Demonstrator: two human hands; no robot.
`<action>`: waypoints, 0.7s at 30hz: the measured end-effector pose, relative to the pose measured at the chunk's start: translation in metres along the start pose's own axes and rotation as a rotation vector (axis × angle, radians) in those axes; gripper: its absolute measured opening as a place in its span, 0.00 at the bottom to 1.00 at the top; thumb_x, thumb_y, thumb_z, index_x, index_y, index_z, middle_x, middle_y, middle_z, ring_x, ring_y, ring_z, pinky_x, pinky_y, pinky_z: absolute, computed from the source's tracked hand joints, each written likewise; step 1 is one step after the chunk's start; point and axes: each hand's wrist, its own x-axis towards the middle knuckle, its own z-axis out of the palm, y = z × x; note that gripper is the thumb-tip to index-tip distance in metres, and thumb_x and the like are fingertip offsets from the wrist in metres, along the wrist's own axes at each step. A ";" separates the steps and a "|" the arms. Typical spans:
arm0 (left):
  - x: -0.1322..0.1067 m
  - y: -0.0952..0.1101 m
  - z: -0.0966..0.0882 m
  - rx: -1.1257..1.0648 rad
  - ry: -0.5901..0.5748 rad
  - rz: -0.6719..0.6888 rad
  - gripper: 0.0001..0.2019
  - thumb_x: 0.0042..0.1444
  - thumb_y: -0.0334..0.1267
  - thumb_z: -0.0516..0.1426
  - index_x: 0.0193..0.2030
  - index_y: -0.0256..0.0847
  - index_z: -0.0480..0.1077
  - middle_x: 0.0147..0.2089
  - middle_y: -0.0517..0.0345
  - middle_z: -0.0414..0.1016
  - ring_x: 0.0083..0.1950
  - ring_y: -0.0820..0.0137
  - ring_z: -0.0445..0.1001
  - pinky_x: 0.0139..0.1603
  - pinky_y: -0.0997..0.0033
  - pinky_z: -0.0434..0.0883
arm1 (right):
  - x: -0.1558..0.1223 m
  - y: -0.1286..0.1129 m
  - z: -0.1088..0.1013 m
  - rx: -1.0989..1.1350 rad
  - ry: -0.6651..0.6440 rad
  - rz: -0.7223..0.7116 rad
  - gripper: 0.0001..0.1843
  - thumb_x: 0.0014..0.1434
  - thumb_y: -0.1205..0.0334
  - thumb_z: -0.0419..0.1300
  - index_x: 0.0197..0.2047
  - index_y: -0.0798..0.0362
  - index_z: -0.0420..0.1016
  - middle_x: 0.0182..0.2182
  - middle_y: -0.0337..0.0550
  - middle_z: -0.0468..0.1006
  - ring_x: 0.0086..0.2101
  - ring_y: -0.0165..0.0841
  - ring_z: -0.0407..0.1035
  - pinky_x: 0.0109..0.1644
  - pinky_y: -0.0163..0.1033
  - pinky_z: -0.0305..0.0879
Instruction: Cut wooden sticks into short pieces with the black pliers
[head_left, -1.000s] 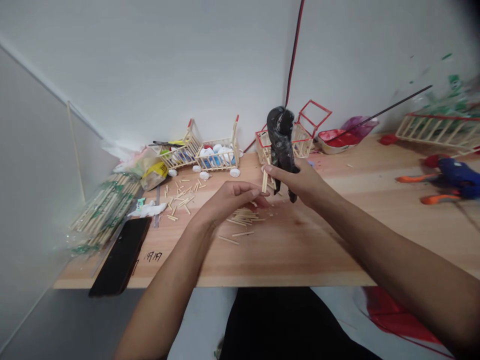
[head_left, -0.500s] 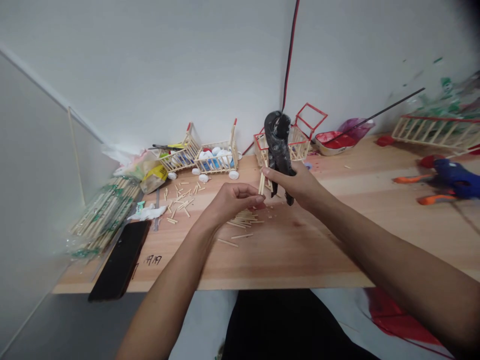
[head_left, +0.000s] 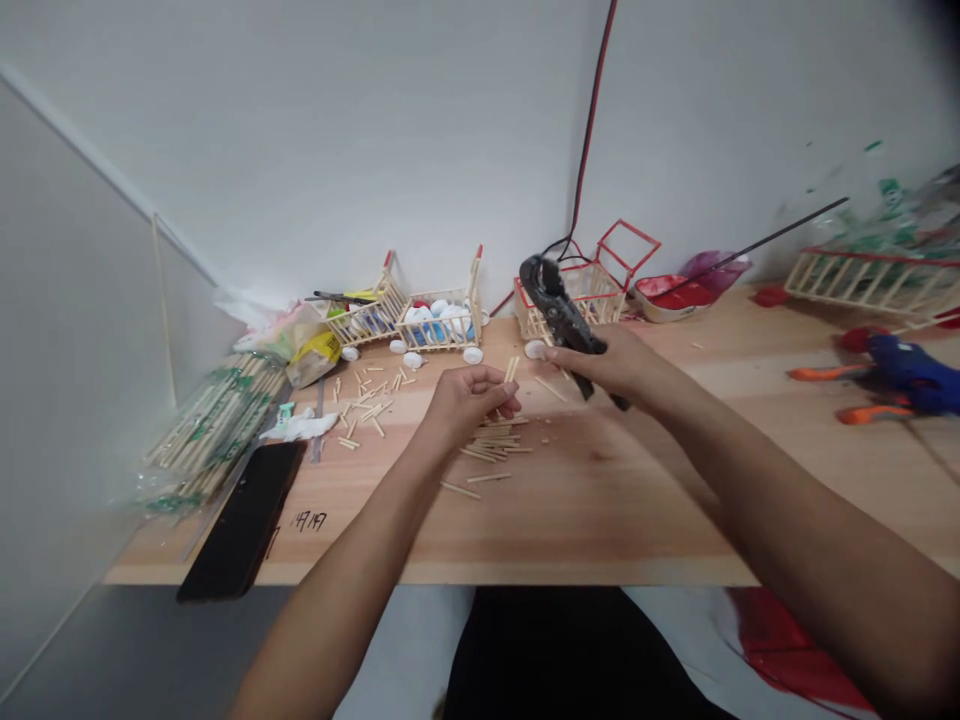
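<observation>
My left hand [head_left: 480,395] is closed in a pinch on short wooden sticks [head_left: 511,368], their ends poking up past the fingers. Just below it, a loose pile of similar cut sticks [head_left: 495,440] lies on the wooden table. My right hand [head_left: 611,362] grips a black plier-like cutter [head_left: 559,305], its rounded head tilted up and to the left and its handle ends pointing down. Between the two hands, a single stick [head_left: 551,388] shows near the right fingertips; whether it touches them I cannot tell.
Small stick-built carts [head_left: 442,325] stand along the wall, with a red-trimmed one [head_left: 600,285] behind the cutter. On the left lie bagged sticks [head_left: 217,425], shorter pieces [head_left: 364,405] and a black phone [head_left: 240,520]. A blue glue gun [head_left: 919,372] lies at right.
My hands have moved apart. The cutter has tipped leftward and come lower, while the sticks formerly between both hands now show in my left fingers.
</observation>
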 end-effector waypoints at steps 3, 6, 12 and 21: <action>0.000 0.001 -0.003 0.033 0.019 -0.013 0.15 0.48 0.46 0.66 0.30 0.34 0.72 0.25 0.55 0.76 0.23 0.76 0.70 0.25 0.78 0.63 | 0.007 0.010 -0.005 -0.286 -0.060 -0.004 0.13 0.54 0.52 0.60 0.25 0.52 0.73 0.24 0.45 0.76 0.28 0.38 0.69 0.30 0.38 0.56; 0.000 0.001 -0.004 0.068 -0.022 -0.043 0.14 0.48 0.45 0.65 0.29 0.34 0.72 0.25 0.55 0.77 0.23 0.77 0.70 0.24 0.78 0.63 | 0.009 0.014 0.001 -0.512 -0.129 0.020 0.14 0.58 0.54 0.56 0.30 0.52 0.78 0.30 0.52 0.80 0.31 0.41 0.72 0.31 0.38 0.57; 0.001 -0.002 -0.004 0.083 -0.068 -0.078 0.13 0.48 0.43 0.65 0.31 0.34 0.72 0.25 0.56 0.76 0.23 0.76 0.70 0.24 0.79 0.63 | 0.009 0.014 0.004 -0.676 -0.214 0.133 0.18 0.60 0.54 0.54 0.38 0.56 0.80 0.37 0.59 0.82 0.35 0.43 0.75 0.32 0.39 0.59; -0.004 0.012 -0.011 -0.071 0.010 0.084 0.17 0.49 0.46 0.65 0.39 0.33 0.75 0.26 0.55 0.75 0.26 0.75 0.71 0.28 0.76 0.64 | -0.003 0.000 -0.017 -0.343 -0.116 -0.089 0.27 0.61 0.40 0.50 0.46 0.50 0.79 0.43 0.54 0.82 0.44 0.49 0.74 0.43 0.44 0.65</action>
